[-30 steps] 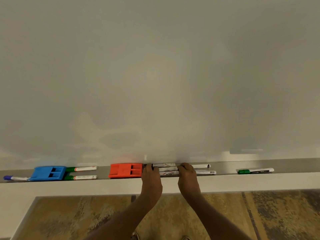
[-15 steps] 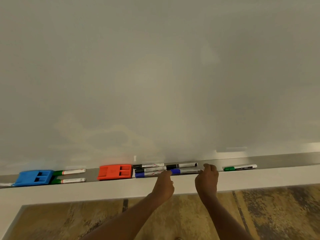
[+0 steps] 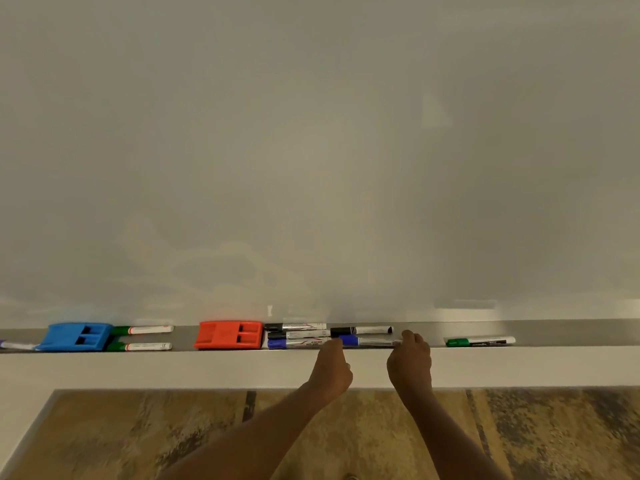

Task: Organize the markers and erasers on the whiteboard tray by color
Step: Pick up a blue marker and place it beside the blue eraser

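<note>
The grey whiteboard tray [image 3: 571, 336] runs across the view. On it, from the left, lie a blue eraser [image 3: 74, 337], two green markers [image 3: 142, 329] [image 3: 138, 347] and a red eraser [image 3: 228, 335]. Then comes a cluster of black markers [image 3: 294, 327] [image 3: 362, 330] and two blue markers [image 3: 294, 343] [image 3: 367, 340] end to end. A lone green marker [image 3: 479, 341] lies further right. My left hand [image 3: 330, 370] pinches at the cap of the right blue marker. My right hand [image 3: 410, 363] grips its tail end.
Another blue-capped marker [image 3: 14, 345] is cut off at the far left edge. The whiteboard [image 3: 311, 150] rises above the tray, with a white ledge [image 3: 173, 368] below it. A patterned brown floor [image 3: 519, 434] lies underneath.
Both hands have slid right along the tray, away from the red eraser, uncovering the black and blue markers. They now sit at the two ends of the right blue marker.
</note>
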Demonstrator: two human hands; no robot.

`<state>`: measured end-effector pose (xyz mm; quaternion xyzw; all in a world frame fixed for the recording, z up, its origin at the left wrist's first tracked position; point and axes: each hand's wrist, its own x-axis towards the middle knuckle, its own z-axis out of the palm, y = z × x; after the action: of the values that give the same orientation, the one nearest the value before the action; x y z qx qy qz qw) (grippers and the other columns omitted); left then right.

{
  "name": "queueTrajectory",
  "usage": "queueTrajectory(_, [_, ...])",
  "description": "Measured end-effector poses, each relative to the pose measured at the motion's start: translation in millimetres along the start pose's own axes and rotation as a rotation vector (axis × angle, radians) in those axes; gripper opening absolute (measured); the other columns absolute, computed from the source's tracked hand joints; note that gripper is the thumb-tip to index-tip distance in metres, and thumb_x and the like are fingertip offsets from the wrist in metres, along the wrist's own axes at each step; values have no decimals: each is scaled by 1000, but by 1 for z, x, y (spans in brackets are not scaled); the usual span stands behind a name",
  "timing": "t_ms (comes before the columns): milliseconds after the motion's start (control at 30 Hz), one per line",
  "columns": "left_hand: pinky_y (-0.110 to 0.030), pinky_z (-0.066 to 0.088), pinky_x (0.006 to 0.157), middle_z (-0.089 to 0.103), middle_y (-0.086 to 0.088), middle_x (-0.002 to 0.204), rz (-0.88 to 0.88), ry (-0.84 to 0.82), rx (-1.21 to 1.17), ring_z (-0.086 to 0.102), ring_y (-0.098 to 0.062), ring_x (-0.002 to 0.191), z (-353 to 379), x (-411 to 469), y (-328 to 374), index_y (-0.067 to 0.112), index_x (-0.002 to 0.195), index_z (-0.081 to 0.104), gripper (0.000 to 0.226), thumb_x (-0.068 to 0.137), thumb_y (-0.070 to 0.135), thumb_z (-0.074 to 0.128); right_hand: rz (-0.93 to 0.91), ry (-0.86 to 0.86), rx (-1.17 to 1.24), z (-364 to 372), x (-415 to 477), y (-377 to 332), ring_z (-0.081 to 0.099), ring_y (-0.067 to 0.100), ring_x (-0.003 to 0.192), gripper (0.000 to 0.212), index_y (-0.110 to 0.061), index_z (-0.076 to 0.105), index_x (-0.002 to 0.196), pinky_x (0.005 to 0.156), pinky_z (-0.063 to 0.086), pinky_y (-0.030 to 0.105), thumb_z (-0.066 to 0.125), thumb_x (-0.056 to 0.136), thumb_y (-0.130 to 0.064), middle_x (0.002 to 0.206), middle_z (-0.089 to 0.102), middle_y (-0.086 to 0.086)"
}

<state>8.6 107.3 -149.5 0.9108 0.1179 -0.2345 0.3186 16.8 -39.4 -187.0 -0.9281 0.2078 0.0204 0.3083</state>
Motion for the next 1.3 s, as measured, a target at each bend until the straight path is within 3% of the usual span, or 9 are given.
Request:
queueTrajectory(567, [-19,37,94,47,-6,136,15,16,-28,49,-17,121,1,-1,7,13,134,39,52,87,4,60,-73,-5,-61,-2,2,6,60,25,99,27,-6,60,114,86,53,38,61,87,-5,111,65,11])
queueTrajectory(800, [-27,38,107,44,-7,140,13,-2,-8,46,-19,127,-1,-3,11,11,138,36,56,88,6,60,-54,-3,-26,-2,1,5,59,26,99,27,-5,59,115,88,53,39,61,87,-6,111,65,12])
queueTrajectory(1067, [-28,38,107,44,-7,141,-2,-5,-24,46,-20,127,-2,-6,12,12,139,33,58,88,5,60,-47,6,0,-5,-2,2,59,26,99,24,-5,60,112,87,53,39,60,89,-5,110,65,13])
queueTrajectory(1200, [-31,45,104,52,-10,131,-5,-15,-61,54,-23,118,-5,-8,13,13,139,33,61,86,1,61,-38,40,55,-8,-4,0,60,27,94,21,-4,62,110,85,53,40,57,90,-4,105,67,14])
queueTrajectory(1300, [-30,42,106,46,-8,139,1,7,-112,49,-23,125,-6,-9,14,13,141,32,63,86,1,60,-28,75,115,-9,-8,-5,61,26,88,19,-2,63,109,81,53,37,54,92,-4,101,66,14])
